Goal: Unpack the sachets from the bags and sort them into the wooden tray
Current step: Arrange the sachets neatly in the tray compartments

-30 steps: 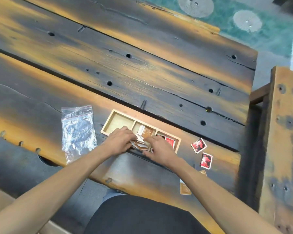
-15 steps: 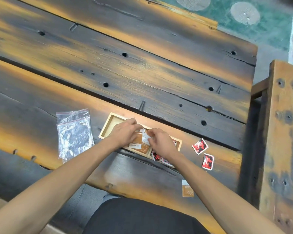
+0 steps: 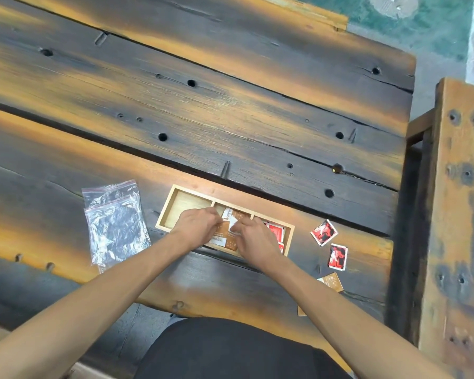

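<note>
A wooden tray with three compartments lies near the table's front edge. Its left compartment is bare, the middle one holds brown sachets, the right one holds red sachets. My left hand and my right hand meet over the middle compartment, fingers pinched on the brown sachets there. Two red sachets lie loose on the table right of the tray. A brown sachet lies below them, partly behind my right forearm.
Two clear zip bags lie flat, overlapping, left of the tray. The dark plank table stretches away beyond the tray. A wooden bench or frame stands close along the right side.
The brown stack went from the tray's near edge into the middle compartment, and both hands followed it. The camera view shifted slightly.
</note>
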Demonstrator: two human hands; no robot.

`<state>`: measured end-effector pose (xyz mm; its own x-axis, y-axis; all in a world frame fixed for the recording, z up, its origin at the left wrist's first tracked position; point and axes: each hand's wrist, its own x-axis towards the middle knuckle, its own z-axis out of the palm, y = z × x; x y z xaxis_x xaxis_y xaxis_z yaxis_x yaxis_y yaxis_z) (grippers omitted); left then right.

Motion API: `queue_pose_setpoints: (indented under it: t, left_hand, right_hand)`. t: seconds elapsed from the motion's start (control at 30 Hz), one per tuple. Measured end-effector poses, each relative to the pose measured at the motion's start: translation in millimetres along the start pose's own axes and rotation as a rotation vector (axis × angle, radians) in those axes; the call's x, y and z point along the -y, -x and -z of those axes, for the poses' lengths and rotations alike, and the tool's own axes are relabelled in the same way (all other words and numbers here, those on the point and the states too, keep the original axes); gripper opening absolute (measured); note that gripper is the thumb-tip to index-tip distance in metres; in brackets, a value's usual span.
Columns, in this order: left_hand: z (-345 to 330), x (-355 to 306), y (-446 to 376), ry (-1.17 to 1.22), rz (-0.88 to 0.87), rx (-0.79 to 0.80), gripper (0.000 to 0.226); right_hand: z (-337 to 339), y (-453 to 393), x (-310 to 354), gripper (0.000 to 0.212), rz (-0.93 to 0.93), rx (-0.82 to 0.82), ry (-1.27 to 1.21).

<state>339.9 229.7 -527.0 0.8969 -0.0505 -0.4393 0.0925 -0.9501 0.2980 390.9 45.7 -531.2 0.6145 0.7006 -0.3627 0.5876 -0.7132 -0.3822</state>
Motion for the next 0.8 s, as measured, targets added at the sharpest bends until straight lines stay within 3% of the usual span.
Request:
queue_pose_setpoints:
  t: [0.1, 0.3, 0.4, 0.57, 0.67, 0.8]
  left_hand:
    - [1.4, -0.5, 2.6, -0.013, -0.038, -0.010, 0.030]
    - [-2.6, -20.8, 7.9, 0.076, -0.133, -0.176, 0.027]
    - [-12.1, -41.5, 8.2, 0.119, -0.221, -0.132, 0.032]
    - [-26.3, -72.0, 8.1, 0.022, -0.300, 0.019, 0.036]
    - [-28.8, -80.2, 7.1, -0.068, -0.283, 0.037, 0.023]
    - [-30.5, -84.0, 4.1, -0.082, -0.211, 0.045, 0.022]
  right_hand:
    - [5.6, -0.8, -6.2, 0.035, 0.011, 0.032, -0.098]
    - [27.1, 19.1, -48.2, 0.024, -0.198, -0.157, -0.320]
    - [30.9, 43.5, -69.2, 0.022, -0.224, -0.064, -0.283]
    - [23.4, 75.8, -74.2, 0.028, -0.091, 0.134, -0.250]
    - [15.7, 81.6, -71.9, 0.032, -0.116, 0.122, -0.127]
    - [10.4, 82.1, -69.1, 0.033, -0.129, 0.072, -0.082]
